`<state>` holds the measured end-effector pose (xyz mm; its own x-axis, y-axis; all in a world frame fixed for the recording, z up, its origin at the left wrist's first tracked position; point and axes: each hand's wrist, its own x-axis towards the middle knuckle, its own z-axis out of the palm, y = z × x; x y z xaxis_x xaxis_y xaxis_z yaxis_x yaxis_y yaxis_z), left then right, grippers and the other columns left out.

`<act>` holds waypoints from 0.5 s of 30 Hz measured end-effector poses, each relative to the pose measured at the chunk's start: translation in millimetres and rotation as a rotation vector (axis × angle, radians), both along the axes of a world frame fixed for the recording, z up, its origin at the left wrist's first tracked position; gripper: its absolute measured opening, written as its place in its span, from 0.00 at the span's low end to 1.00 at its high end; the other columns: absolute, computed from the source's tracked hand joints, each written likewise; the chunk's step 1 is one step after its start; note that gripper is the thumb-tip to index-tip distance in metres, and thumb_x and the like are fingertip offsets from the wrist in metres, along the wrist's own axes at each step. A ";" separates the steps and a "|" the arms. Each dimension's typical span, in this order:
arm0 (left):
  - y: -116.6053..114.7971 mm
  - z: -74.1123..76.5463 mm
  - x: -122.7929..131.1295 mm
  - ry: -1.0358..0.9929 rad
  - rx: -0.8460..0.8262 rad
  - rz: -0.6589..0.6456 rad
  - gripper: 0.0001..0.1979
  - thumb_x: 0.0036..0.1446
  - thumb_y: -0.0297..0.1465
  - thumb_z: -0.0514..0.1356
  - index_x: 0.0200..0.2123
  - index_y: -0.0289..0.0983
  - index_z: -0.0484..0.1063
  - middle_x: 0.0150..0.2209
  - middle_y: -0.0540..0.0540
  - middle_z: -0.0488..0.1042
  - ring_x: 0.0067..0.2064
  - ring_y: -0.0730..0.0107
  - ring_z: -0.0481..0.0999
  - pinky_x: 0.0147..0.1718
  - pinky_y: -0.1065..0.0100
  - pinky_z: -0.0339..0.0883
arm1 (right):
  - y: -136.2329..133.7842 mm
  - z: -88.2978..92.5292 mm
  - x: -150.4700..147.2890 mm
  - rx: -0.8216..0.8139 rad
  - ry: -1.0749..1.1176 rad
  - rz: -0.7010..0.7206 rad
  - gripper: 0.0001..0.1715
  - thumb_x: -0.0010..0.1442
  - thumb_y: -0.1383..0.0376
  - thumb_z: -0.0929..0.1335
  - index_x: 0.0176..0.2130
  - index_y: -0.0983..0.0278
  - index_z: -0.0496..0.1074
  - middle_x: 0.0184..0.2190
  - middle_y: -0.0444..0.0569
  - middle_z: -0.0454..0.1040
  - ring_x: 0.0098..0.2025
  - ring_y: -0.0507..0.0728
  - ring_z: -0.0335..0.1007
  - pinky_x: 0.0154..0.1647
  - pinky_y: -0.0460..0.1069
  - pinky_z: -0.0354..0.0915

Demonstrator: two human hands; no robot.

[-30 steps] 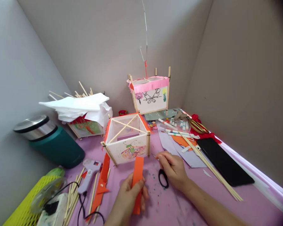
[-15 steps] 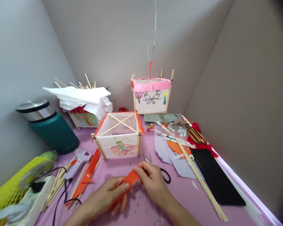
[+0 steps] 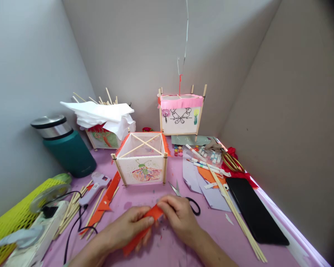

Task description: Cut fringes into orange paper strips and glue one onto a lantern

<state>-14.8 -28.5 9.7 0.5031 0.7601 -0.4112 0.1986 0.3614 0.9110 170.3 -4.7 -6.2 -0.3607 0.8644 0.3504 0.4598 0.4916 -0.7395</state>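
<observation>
An orange paper strip (image 3: 155,213) runs slantwise between my hands above the table. My left hand (image 3: 133,226) pinches its middle, thumb on top and fingers beneath. At the upper end, my right hand (image 3: 176,216) grips the strip between thumb and fingers. Just beyond my hands lie scissors (image 3: 193,204) with their blades spread, partly covered by the right hand. A paper lantern (image 3: 143,170) on a stick frame stands behind them, an insect drawn on its front panel, crossed sticks over its top and orange fringe along its side edges.
On the left are a glue gun (image 3: 96,185), wooden sticks (image 3: 69,213), a power strip (image 3: 30,241) and a teal bottle (image 3: 69,152). A pink-fringed lantern (image 3: 180,118) stands at the back. To the right lie markers (image 3: 206,165), long sticks (image 3: 236,215) and a black phone (image 3: 256,211).
The view has shifted slightly, so the background sits a little farther right. Both hands keep hold of the orange strip, and its lower end shows more beneath the left hand.
</observation>
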 end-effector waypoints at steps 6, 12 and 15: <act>6.9 4.5 -3.7 -0.028 0.080 0.341 0.19 0.55 0.47 0.55 0.35 0.36 0.65 0.14 0.57 0.64 0.12 0.79 0.60 0.12 0.77 0.51 | 20.2 10.0 41.0 0.062 -0.242 -0.302 0.21 0.65 0.54 0.60 0.31 0.63 0.72 0.25 0.45 0.74 0.28 0.53 0.69 0.31 0.45 0.56; 7.5 8.7 -4.7 -0.265 0.043 0.367 0.15 0.48 0.32 0.62 0.40 0.35 0.65 0.26 0.52 0.72 0.22 0.75 0.70 0.20 0.72 0.65 | 13.5 17.9 53.3 0.023 -0.571 -0.358 0.19 0.52 0.48 0.70 0.30 0.61 0.73 0.26 0.47 0.76 0.29 0.58 0.71 0.28 0.47 0.52; 7.2 6.0 -5.5 -0.320 0.082 0.308 0.14 0.47 0.31 0.63 0.38 0.34 0.65 0.30 0.46 0.75 0.24 0.73 0.73 0.22 0.70 0.68 | 4.8 18.2 45.1 0.001 -0.689 -0.365 0.22 0.49 0.48 0.71 0.35 0.62 0.74 0.33 0.52 0.76 0.33 0.61 0.73 0.28 0.48 0.53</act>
<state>-20.3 -21.3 15.7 0.3405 0.9179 -0.2037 -0.2031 0.2834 0.9372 215.5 0.2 12.1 -0.1904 0.9700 0.1514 0.9482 0.2216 -0.2277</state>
